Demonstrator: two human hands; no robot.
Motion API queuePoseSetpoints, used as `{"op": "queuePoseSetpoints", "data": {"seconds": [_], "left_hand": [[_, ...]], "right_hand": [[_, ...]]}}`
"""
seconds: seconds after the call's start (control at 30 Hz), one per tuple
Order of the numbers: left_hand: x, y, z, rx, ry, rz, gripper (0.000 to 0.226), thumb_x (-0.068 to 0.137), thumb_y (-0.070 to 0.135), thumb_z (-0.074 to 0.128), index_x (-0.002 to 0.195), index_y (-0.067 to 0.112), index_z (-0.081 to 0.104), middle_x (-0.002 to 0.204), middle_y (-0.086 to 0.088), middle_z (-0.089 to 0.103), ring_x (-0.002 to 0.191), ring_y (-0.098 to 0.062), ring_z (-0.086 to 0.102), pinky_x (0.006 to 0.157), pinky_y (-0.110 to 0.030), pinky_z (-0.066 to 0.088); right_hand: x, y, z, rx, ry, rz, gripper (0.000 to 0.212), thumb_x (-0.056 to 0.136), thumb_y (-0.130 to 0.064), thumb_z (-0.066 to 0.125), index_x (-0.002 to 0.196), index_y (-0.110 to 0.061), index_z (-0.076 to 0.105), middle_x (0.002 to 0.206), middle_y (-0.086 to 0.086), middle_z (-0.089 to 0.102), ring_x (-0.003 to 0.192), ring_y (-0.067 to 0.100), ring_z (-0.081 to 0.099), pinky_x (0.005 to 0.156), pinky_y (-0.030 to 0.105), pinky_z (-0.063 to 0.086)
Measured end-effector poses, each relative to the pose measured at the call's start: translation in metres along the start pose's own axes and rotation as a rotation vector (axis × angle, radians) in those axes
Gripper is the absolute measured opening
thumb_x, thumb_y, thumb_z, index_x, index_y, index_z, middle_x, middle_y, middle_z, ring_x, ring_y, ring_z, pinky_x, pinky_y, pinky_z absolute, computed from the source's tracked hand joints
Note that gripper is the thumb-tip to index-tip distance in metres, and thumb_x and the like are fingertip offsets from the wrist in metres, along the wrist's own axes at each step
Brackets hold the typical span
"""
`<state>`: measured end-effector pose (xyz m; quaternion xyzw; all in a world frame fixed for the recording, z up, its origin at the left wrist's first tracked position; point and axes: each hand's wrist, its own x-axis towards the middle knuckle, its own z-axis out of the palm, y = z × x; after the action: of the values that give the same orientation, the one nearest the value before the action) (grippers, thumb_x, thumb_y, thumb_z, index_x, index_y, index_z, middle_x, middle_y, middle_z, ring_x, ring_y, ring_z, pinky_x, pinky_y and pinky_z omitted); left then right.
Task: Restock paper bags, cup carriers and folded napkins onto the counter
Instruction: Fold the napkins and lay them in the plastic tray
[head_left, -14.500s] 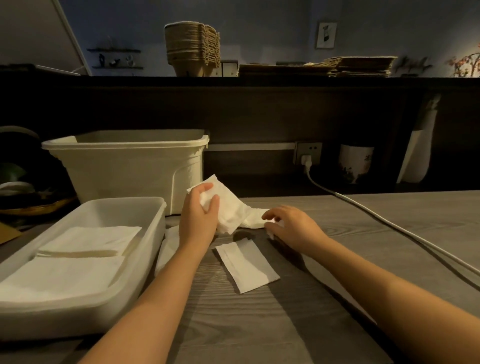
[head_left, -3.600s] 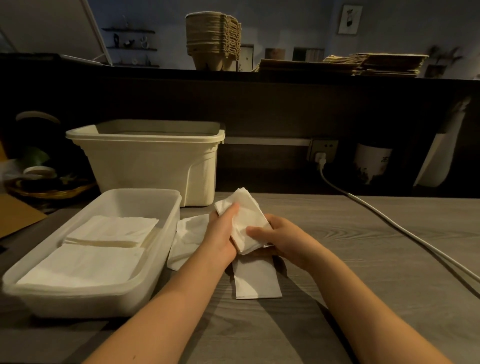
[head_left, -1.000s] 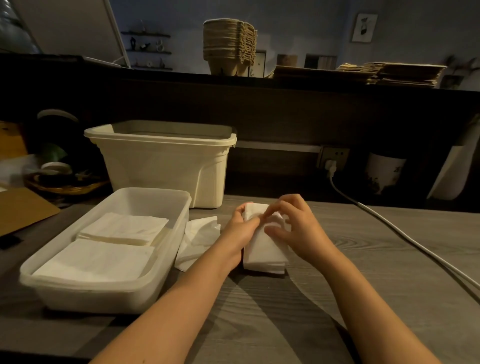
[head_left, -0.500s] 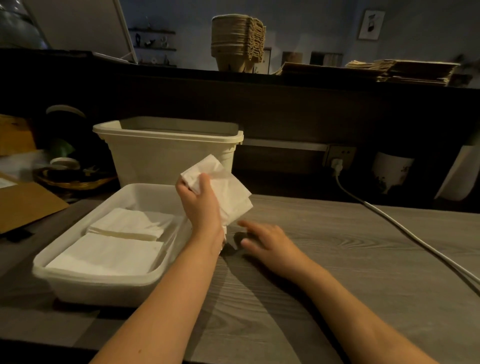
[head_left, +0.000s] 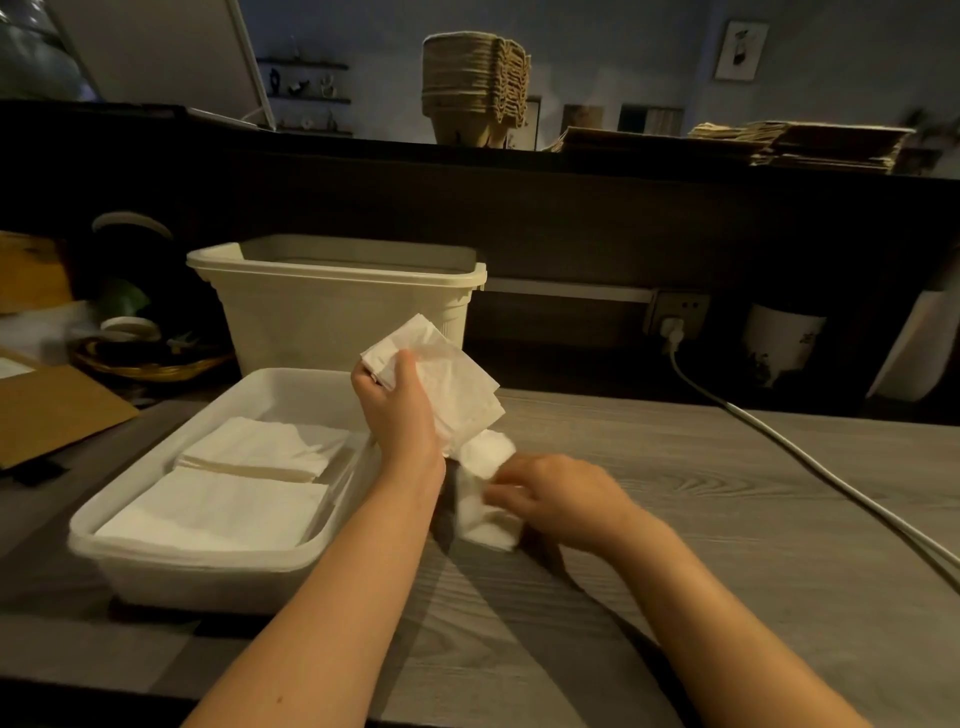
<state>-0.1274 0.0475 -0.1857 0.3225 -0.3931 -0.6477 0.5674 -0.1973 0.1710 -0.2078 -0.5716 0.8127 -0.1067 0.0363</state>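
Grey wood table (head_left: 675, 519) fills the near field. Dark counter (head_left: 467, 171) spans 12 o'clock, with bags (head_left: 800, 143) lying flat at 1 and carriers (head_left: 472, 88) stacked at 12, so those two look restocked already. Cream bin (head_left: 332, 306) sits at 11, against the counter wall. White tray (head_left: 208, 561) is at 9 of the hands, with two napkin stacks (head_left: 260, 447) inside, one behind the other. Cable (head_left: 779, 441) runs off at 3. Left hand (head_left: 400, 410) is raised by the tray's right edge, fingers clamped on loose napkins (head_left: 447, 374) that fan toward 1. Right hand (head_left: 561, 493) is low on the table at 4 of the left, fingers curled onto the folded napkin (head_left: 483, 499); it's blurred but reads as a pinch on the right edge. Change: a second ago both hands pressed that fold flat. Since then the left has lifted the loose sheets clear, and the right has gone from lying flat on the table to gripping the fold. Meaning: fold is done and it's probably headed for the tray. No napkins on the counter yet. Risk: tissue is thin, so a one-edge grip may let the fold spring open.
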Motion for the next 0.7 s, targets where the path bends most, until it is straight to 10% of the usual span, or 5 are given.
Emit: {"op": "queuePoseSetpoints", "data": {"seconds": [0.23, 0.4, 0.5, 0.7], "left_hand": [[-0.001, -0.006, 0.002, 0.040, -0.034, -0.043, 0.033, 0.092, 0.024, 0.052, 0.123, 0.017, 0.046, 0.112, -0.001, 0.055, 0.101, -0.019, 0.055, 0.087, -0.039, 0.049], [-0.004, -0.010, 0.003, 0.091, -0.083, -0.136, 0.033, 0.093, 0.025, 0.052, 0.124, 0.020, 0.045, 0.113, 0.000, 0.054, 0.100, -0.020, 0.055, 0.085, -0.039, 0.049], [-0.008, -0.013, 0.005, 0.141, -0.124, -0.184, 0.034, 0.093, 0.026, 0.052, 0.126, 0.022, 0.045, 0.113, -0.001, 0.055, 0.100, -0.021, 0.055, 0.085, -0.040, 0.049], [-0.014, -0.015, 0.007, 0.244, -0.199, -0.244, 0.031, 0.092, 0.027, 0.053, 0.121, 0.022, 0.045, 0.113, -0.003, 0.055, 0.104, -0.025, 0.055, 0.088, -0.045, 0.049]], "right_hand": [[-0.015, 0.055, -0.020, 0.195, -0.087, 0.242, 0.011, 0.086, -0.041, 0.060, 0.078, -0.034, 0.059, 0.093, -0.011, 0.059, 0.091, 0.008, 0.055, 0.085, 0.030, 0.048], [-0.014, 0.055, -0.021, 0.190, 0.224, 0.306, 0.012, 0.088, -0.041, 0.058, 0.092, -0.029, 0.057, 0.083, -0.012, 0.059, 0.077, 0.005, 0.055, 0.064, 0.022, 0.046], [-0.009, 0.058, -0.013, 0.137, 0.375, 0.341, 0.026, 0.087, -0.042, 0.058, 0.110, -0.030, 0.055, 0.105, -0.008, 0.057, 0.095, 0.009, 0.052, 0.077, 0.026, 0.047], [-0.001, 0.064, 0.007, 0.029, 0.114, 0.416, 0.060, 0.091, -0.047, 0.048, 0.144, -0.026, 0.028, 0.145, 0.001, 0.034, 0.132, 0.024, 0.028, 0.105, 0.040, 0.028]]}}
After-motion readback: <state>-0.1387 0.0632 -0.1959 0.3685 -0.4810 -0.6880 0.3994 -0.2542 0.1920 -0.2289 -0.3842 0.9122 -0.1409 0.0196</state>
